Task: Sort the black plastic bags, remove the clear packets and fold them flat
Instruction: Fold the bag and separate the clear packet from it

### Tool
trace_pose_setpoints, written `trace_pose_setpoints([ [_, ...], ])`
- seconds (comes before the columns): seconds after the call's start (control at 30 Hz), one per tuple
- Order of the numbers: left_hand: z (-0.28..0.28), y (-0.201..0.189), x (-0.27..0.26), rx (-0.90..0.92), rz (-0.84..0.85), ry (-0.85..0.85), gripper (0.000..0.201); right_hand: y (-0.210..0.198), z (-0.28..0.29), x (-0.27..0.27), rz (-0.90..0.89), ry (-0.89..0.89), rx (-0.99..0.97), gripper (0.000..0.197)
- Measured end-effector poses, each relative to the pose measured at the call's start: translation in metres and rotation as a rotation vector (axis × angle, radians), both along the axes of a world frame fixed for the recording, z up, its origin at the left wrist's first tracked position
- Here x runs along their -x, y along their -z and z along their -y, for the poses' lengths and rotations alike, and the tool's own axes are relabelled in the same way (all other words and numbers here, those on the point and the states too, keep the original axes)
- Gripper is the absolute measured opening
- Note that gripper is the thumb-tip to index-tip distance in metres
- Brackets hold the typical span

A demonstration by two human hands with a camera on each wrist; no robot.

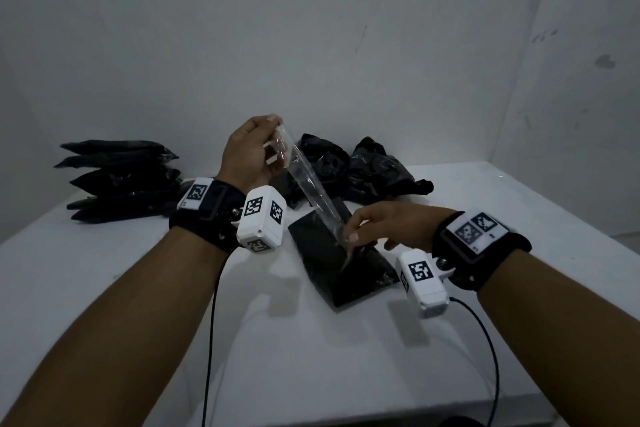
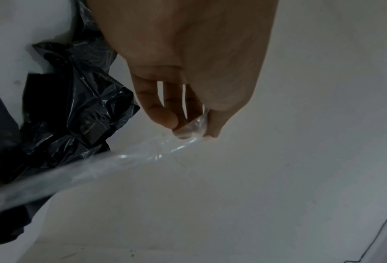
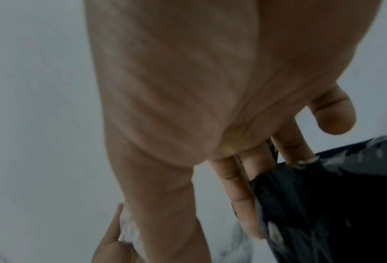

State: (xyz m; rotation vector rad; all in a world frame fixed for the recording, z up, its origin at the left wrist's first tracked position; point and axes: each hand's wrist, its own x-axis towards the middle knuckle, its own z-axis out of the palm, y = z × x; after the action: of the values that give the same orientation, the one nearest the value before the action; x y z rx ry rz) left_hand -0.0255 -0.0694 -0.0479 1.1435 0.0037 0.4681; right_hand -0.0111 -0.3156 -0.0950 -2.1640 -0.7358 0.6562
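White walls close in a white table (image 1: 138,288), dimly lit. At its far left a stack (image 1: 119,180) of flat black bags lies piled; at the far middle, crumpled bags (image 1: 363,166) sit in a loose heap, seen also in the left wrist view (image 2: 75,106).

Near the middle of the table lies one flat black bag (image 1: 332,263). Above it, a clear packet (image 1: 311,191) is stretched on a slant between both hands. The left hand (image 1: 249,152) is raised and pinches the packet's upper end between thumb and fingertips (image 2: 165,117); the wrist view shows the clear film (image 2: 120,160) running away from that pinch. The right hand (image 1: 384,225) sits low, its thumb and forefinger pinching the packet's lower end just above the black bag, the other fingers (image 3: 244,204) curled loosely beside the bag's edge (image 3: 323,204).

The step in hand looks like handling the removed packet: it appears free of the bag and drawn taut, perhaps to smooth it before a fold. Next, I judge, the left hand should bring its end down toward the right, keeping the film straight so it creases flat. Thin slippery film may twist or slip from a light pinch.
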Motion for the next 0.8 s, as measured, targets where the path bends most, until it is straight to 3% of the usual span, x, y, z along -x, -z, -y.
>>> trace_pose_setpoints([
  [0.07,0.0,0.0,0.002,-0.056,-0.013,0.019,0.013,0.001,-0.001,0.002,0.025,-0.039,0.117,0.019],
  [0.13,0.003,-0.001,0.005,-0.153,-0.027,0.061,0.015,0.001,-0.001,0.004,0.018,-0.037,0.104,0.026],
  [0.3,0.022,-0.013,0.011,-0.368,-0.042,0.109,0.018,-0.013,-0.005,-0.005,0.202,0.19,-0.334,0.031],
  [0.37,0.033,-0.016,0.011,-0.42,-0.041,0.113,0.012,-0.023,-0.014,-0.008,0.112,0.258,-0.56,0.034],
  [0.43,0.044,-0.018,0.011,-0.456,-0.037,0.161,0.007,-0.031,-0.022,-0.008,-0.06,0.241,-0.668,0.028],
  [0.57,0.049,-0.018,0.011,-0.483,-0.041,0.218,0.01,-0.033,-0.02,-0.007,-0.124,0.127,-0.699,0.004],
  [0.63,0.03,-0.011,0.005,-0.477,-0.148,0.367,0.029,-0.03,-0.012,-0.01,-0.188,0.116,-0.765,0.007],
  [0.73,-0.009,0.013,-0.006,-0.419,-0.378,0.737,0.061,-0.025,0.0,-0.017,-0.229,0.097,-0.781,0.013],
  [0.8,-0.013,0.037,-0.012,-0.534,-0.513,0.675,0.052,-0.022,0.004,-0.022,-0.247,0.088,-0.745,0.022],
])
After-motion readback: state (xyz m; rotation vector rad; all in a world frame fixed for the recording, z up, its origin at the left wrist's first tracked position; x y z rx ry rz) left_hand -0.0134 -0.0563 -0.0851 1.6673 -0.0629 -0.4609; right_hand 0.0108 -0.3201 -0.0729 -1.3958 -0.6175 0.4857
